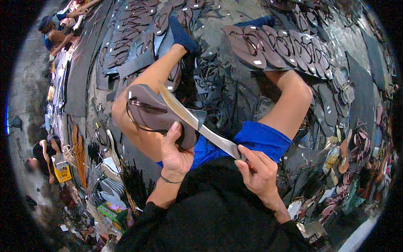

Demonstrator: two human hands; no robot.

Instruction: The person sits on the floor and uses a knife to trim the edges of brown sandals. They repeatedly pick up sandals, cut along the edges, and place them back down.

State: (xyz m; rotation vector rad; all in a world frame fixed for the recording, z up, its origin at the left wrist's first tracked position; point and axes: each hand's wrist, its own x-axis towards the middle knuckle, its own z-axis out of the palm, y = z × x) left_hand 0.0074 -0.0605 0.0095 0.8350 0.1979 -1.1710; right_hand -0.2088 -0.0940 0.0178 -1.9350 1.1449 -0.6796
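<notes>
Holding sandal (pixel 166 119), knife (pixel 214 137); yellow package (pixel 61 169) leftward

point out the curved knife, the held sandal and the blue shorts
curved knife (pixel 184 112): head view, on the blade
held sandal (pixel 161 119): head view, on the sole between the straps
blue shorts (pixel 265 139): head view, on the right leg

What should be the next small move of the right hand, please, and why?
Perhaps the right hand should draw the knife a little along the edge of the sandal: the left hand holds it, and the curved blade lies alongside that edge.
</notes>
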